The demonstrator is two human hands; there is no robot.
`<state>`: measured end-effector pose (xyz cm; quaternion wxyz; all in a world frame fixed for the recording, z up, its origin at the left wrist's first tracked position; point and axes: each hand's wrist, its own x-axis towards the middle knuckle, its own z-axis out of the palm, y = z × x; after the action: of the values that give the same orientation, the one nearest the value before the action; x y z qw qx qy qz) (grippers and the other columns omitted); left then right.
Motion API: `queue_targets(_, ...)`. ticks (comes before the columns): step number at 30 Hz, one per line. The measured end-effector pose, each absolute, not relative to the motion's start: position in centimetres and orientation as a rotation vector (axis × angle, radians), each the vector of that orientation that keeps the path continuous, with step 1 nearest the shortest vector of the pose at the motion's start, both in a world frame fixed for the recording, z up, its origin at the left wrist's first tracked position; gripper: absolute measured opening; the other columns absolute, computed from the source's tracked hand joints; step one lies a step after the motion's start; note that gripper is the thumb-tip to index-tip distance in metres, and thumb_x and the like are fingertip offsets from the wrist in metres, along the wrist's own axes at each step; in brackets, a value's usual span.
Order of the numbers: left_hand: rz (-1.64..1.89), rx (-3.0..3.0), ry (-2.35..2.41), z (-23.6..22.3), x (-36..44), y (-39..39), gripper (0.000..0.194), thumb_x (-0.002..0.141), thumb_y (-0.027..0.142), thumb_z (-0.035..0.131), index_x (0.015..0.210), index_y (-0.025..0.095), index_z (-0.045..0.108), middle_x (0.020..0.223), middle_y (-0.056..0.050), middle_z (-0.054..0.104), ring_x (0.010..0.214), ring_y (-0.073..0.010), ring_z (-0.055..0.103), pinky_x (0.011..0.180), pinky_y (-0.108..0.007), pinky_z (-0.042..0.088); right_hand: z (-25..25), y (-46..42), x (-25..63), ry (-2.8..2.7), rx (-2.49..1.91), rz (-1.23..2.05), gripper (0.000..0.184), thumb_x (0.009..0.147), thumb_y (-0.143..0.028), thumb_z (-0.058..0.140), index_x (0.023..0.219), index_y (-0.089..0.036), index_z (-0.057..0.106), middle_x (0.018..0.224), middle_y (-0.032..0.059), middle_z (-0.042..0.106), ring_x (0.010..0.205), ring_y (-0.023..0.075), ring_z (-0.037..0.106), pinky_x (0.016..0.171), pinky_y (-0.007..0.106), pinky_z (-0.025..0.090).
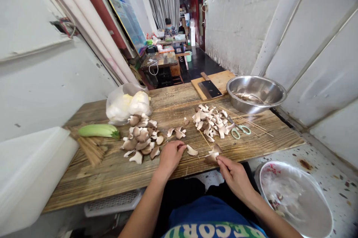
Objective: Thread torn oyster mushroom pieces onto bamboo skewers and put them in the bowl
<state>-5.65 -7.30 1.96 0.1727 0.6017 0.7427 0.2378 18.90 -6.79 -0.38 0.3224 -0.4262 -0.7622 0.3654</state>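
Narrow room, pale walls, dark floor; wooden surface [112,178] up front. Landmark: the torn mushroom pile [209,122] on that surface. Left hand [170,156] is front-left of the pile, fingers curled in, thumb and index nearly together at the tip of a loose mushroom piece [192,151]; can't tell if it grips it or just sits beside it. Right hand [236,176] is directly in front of the pile, thumb and index pinched on a mushroom [214,154], other fingers folded.

Left of the pile: a few small pieces [178,132], then a heap of larger mushrooms [142,137], with a plastic bag [128,104] behind that heap. Right of the pile: green-handled scissors [241,131] and thin sticks [251,120]. Behind-right: steel bowl [256,94]. Behind: cutting board [223,78] with cleaver [210,89] on top.

Writing: blue shirt [195,208], well in front of the pile, has pale block letters, looks like RECORD, cut off by the bottom edge. Blue poster [123,7], far behind-left of the pile, has print I can't read. Red print on the bag in the bin [321,208], front-right of the pile, also illegible.
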Motion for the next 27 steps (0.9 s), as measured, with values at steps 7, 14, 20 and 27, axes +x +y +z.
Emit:
queue_targets(7,0.596,2.002,1.759,1.5,-5.1,-7.3,0.034,0.083,0.013,0.045,0.112,0.020,0.061,0.108,-0.008,0.058,0.098,-0.0186,0.055,0.090,-0.033,0.042,-1.3,-7.1,19.4,-1.986,-1.136,0.980,0.031,0.092,-0.033,0.040,0.092,-0.016,0.065,0.068,0.0037,0.065,0.059,0.0148,0.060,0.055,0.021,0.044)
queue_targets(14,0.503,2.256,1.621,2.0,-6.0,-7.2,0.035,0.088,0.013,0.035,0.111,0.023,0.060,0.120,-0.007,0.053,0.106,-0.0175,0.052,0.092,-0.031,0.041,-1.7,-7.3,19.8,-1.985,-1.153,0.979,0.032,0.092,-0.035,0.040,0.095,-0.015,0.065,0.069,0.0044,0.066,0.059,0.0148,0.062,0.052,0.020,0.044)
queue_targets(20,0.426,2.327,1.574,1.4,-6.8,-6.0,0.031,0.090,0.022,0.037,0.107,0.020,0.063,0.104,-0.008,0.063,0.095,-0.0186,0.056,0.085,-0.031,0.044,-1.8,-7.4,19.9,-1.993,-1.164,0.974,0.034,0.092,-0.036,0.039,0.097,-0.014,0.065,0.070,0.0058,0.067,0.061,0.0162,0.063,0.050,0.020,0.045)
queue_targets(27,0.793,2.026,1.541,1.0,-6.6,-6.0,0.025,0.086,0.026,0.047,0.102,0.022,0.066,0.100,-0.006,0.067,0.092,-0.0181,0.059,0.086,-0.031,0.043,-1.7,-7.5,20.0,-1.997,-1.174,0.957,0.036,0.092,-0.037,0.039,0.098,-0.013,0.065,0.069,0.0068,0.067,0.062,0.0174,0.064,0.051,0.021,0.046)
